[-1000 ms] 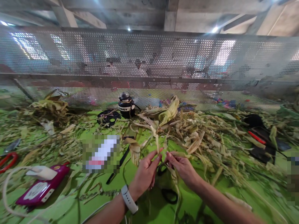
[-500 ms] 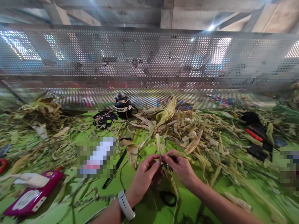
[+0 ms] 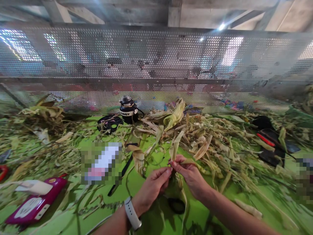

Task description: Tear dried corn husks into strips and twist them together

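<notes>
A pale corn husk strip stands up from between my hands, with thin husk ends hanging below. My right hand pinches it at its base between thumb and fingers. Close beside it, my left hand, with a white watch band on the wrist, is closed with thumb against fingers on the lower part of the husk. A small dark reddish bit shows at the fingertips; its kind is unclear. On the green tabletop beneath lies a black ring.
Dry corn husks lie heaped ahead and to the right. A black jar stands near the perforated metal screen. To the left are a magenta power bank with a white plug and a black stick-like tool.
My left hand has drawn its fingers in and dropped slightly. The upright husk strip has shifted a little right and shows more broadly above my right fingertips.
</notes>
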{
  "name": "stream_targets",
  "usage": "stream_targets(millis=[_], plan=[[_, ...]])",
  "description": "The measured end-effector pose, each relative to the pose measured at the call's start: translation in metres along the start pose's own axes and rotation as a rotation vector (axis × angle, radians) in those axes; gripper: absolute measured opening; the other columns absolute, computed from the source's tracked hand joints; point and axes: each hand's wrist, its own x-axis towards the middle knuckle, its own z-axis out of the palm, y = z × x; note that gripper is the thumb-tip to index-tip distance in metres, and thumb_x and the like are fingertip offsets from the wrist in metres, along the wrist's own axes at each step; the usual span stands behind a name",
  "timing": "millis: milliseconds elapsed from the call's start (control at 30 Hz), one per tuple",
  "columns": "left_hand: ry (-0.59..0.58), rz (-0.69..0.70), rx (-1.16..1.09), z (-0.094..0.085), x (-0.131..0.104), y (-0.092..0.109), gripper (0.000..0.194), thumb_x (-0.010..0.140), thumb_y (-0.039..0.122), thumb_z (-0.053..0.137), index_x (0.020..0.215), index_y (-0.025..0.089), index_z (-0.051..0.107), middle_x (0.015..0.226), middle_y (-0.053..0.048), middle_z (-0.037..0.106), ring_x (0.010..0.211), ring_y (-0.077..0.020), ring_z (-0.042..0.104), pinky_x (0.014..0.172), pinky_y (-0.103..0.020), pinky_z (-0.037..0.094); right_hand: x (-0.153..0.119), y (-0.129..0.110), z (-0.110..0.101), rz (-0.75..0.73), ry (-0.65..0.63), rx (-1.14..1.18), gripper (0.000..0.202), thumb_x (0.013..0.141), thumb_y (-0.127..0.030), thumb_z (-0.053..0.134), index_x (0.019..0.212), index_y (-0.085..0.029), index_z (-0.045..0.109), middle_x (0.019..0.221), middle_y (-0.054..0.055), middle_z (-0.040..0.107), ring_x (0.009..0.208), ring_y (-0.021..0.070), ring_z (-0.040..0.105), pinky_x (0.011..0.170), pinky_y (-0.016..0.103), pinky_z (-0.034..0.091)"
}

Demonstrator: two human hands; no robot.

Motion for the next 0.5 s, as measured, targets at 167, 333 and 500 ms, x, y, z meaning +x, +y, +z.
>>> stream_targets(millis=[167,333,500], plan=[[-0.109,-0.023,0.044,-0.0007,0.0005,0.0007,0.038,0.075,0.049,0.063,0.073,0.012,0.066,0.049,0.008,0.025,0.047,-0.0059,0.016,0.045,-0.024,0.007,-0.0075,0.0008,0.0071,0.152,0.060,0.197,0.032,0.062,-0.039,0.079,0.066,-0.017,0.056,0.072,-0.003,0.047,0.057,0.0073,0.041,0.048,0.019,0.035],[-0.153,-0.010,0.064,0.0020,-0.0024,0.0010,0.037,0.077,0.048,0.063,0.072,0.011,0.066,0.045,0.009,0.027,0.043,-0.0043,0.018,0.042,-0.022,0.010,-0.0111,-0.0018,0.0115,0.151,0.049,0.254,0.033,0.062,-0.038,0.079,0.066,-0.017,0.054,0.070,-0.004,0.044,0.052,0.0054,0.037,0.041,0.017,0.028],[-0.133,-0.032,-0.121,0.0057,-0.0055,0.0027,0.023,0.076,0.039,0.067,0.077,0.016,0.064,0.053,0.002,0.056,0.044,-0.0071,0.047,0.046,-0.019,0.037,-0.0044,-0.0041,0.0028,0.154,-0.062,0.102,0.032,0.071,-0.045,0.070,0.075,-0.016,0.058,0.067,-0.002,0.051,0.056,0.0090,0.045,0.050,0.021,0.037]])
